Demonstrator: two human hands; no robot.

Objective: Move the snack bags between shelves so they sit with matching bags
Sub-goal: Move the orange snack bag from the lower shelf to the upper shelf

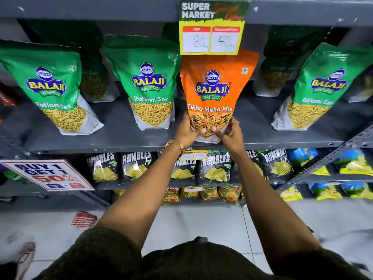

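We face grey metal shop shelving (141, 138) standing on a pale tiled floor (181, 223). On the shelf at hand height, from the head camera, we count three green Ratlami Sev bags in the front row: one at far left (50, 87), one left of centre (145, 83) and one at far right (321, 87). More green bags stand in shadow behind them; how many, we cannot tell. Between the centre-left and far-right green bags stands a single orange Tikha Mitha Mix bag (214, 93), upright, its base on the shelf near the front edge. Our left hand (187, 130) and right hand (230, 132) are both closed on its lower corners, thumbs on the front face, one at each side. A wristwatch (174, 145) sits on the left wrist and a ring (235, 122) on the right hand. A price card (212, 27) reading 80 and 40 hangs from the shelf above, overlapping the orange bag's top. One shelf down we see a row of black Rumbles bags (214, 168), partly hidden by our arms. A sale sign (48, 174) hangs at lower left.
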